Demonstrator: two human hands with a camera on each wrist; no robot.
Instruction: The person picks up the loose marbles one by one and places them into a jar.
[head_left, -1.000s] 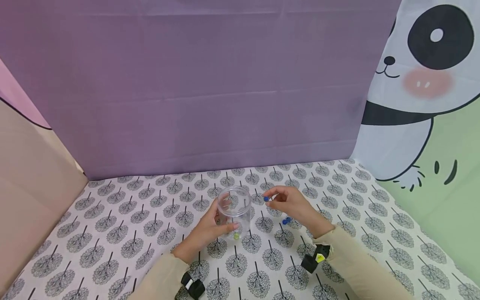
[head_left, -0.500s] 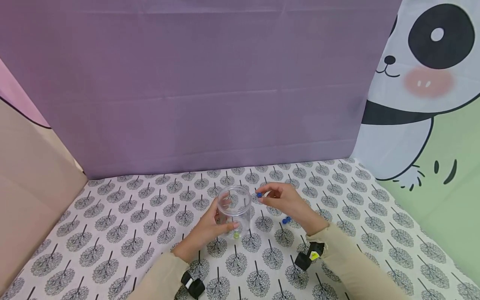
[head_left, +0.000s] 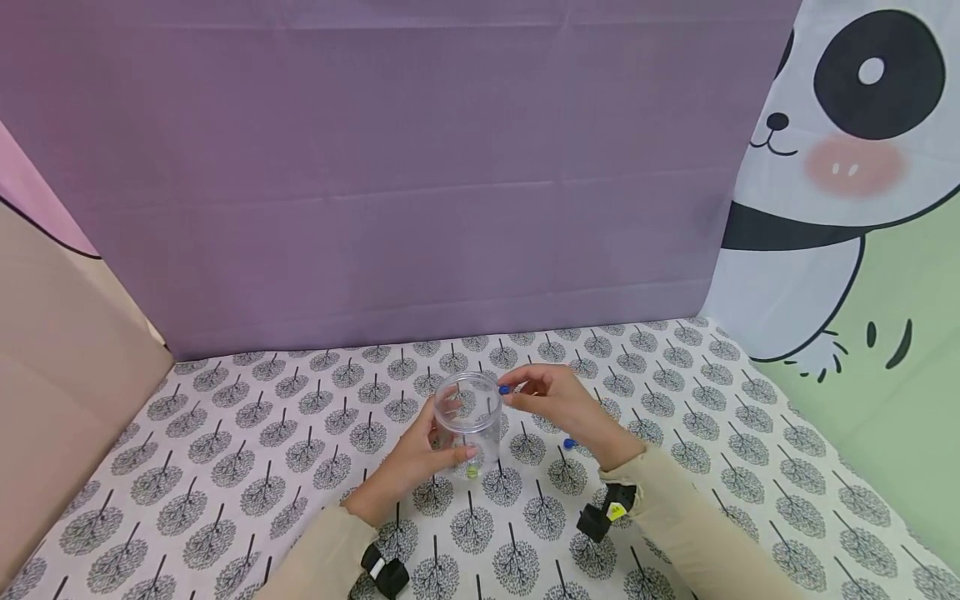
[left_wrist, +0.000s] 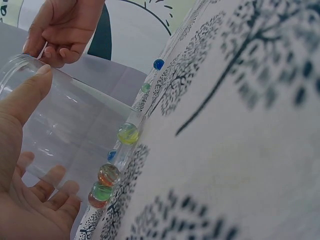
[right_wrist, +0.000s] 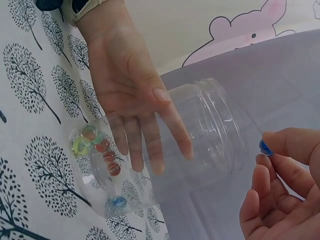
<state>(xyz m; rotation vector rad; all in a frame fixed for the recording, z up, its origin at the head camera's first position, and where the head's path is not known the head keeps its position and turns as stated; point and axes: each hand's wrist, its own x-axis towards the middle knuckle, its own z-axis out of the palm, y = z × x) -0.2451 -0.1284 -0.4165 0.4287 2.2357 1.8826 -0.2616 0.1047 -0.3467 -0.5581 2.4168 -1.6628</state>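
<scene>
A clear plastic jar (head_left: 483, 437) stands upright and lidless on the cloth. My left hand (head_left: 423, 454) grips its side, the thumb in front and the fingers round the back. Between thumb and forefinger, my right hand (head_left: 551, 400) pinches a blue marble (right_wrist: 265, 147) close beside the jar's rim. Several glass marbles lie at the jar's bottom, among them a yellow marble (left_wrist: 128, 133), a red marble (right_wrist: 114, 169) and a blue marble (right_wrist: 119, 201). Another blue marble (head_left: 569, 443) rests on the cloth, under the right wrist in the head view.
A white cloth (head_left: 300, 492) printed with dark trees covers the table. Behind it hangs a purple curtain (head_left: 405, 192), with a panda-printed panel (head_left: 847, 275) at the right. Both wrists wear small black cameras.
My right hand has moved left with the blue marble, up to the jar's rim. Of two blue marbles seen on the cloth earlier, one now shows. The left hand and jar stay put.
</scene>
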